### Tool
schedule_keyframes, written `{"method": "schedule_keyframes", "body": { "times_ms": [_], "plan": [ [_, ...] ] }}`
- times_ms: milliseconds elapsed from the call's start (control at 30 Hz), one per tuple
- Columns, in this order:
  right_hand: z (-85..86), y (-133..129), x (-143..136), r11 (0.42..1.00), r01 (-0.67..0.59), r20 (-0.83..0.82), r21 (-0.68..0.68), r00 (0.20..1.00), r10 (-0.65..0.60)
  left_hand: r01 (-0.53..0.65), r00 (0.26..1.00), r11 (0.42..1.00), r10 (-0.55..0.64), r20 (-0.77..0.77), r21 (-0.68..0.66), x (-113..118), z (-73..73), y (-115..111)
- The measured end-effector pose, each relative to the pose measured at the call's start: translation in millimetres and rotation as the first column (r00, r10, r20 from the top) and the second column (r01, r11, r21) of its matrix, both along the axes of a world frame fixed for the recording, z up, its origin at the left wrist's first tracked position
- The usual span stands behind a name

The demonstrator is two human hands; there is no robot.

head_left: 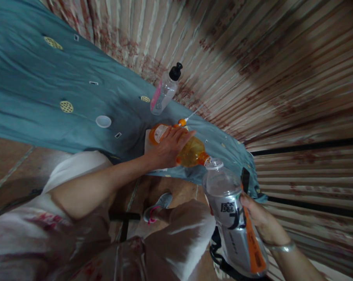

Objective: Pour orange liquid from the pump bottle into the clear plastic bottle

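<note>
My left hand (pixel 172 146) is wrapped over the middle of an orange translucent bottle (pixel 192 151), which is tilted with its neck down to the right. Its mouth meets the open mouth of a large clear plastic bottle (pixel 229 222) with a silver and orange label. Around that large bottle's side is my right hand (pixel 254 210), gripping it at a slant. Just above my left hand lies an orange pump top (pixel 181 122) with a thin whitish tube. Whether liquid is flowing cannot be made out.
A clear pump bottle (pixel 164 93) with a black top stands on the blue-green cloth (pixel 32 89). Left of it lies a small white lid (pixel 103 121). Pleated curtain (pixel 223 50) hangs along the far side. A dark phone-like object (pixel 245 178) sits near the cloth's right end.
</note>
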State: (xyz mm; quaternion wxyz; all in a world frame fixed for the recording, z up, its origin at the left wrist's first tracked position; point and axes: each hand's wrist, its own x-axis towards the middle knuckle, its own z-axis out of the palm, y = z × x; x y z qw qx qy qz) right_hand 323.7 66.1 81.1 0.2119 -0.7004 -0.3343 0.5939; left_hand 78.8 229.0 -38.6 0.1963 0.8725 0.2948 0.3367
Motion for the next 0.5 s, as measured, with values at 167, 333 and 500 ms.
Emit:
{"method": "schedule_keyframes", "body": {
  "times_ms": [167,333,500],
  "plan": [
    [0.1,0.4,-1.1,1.000,-0.010,0.014,0.012,1.000,0.010,0.000,1.000,1.000,0.000,-0.011,-0.006,-1.1,2.1,-1.0],
    [1.1,-0.2,-1.3,0.999,-0.034,0.051,0.012,0.998,0.034,-0.003,0.999,1.000,0.002,-0.046,-0.030,0.2,1.8,-0.7],
    [-0.2,1.1,-0.5,0.998,-0.060,0.045,0.035,0.997,0.059,-0.008,0.999,1.000,0.007,-0.031,-0.009,0.7,0.0,-0.5]
  ]
}}
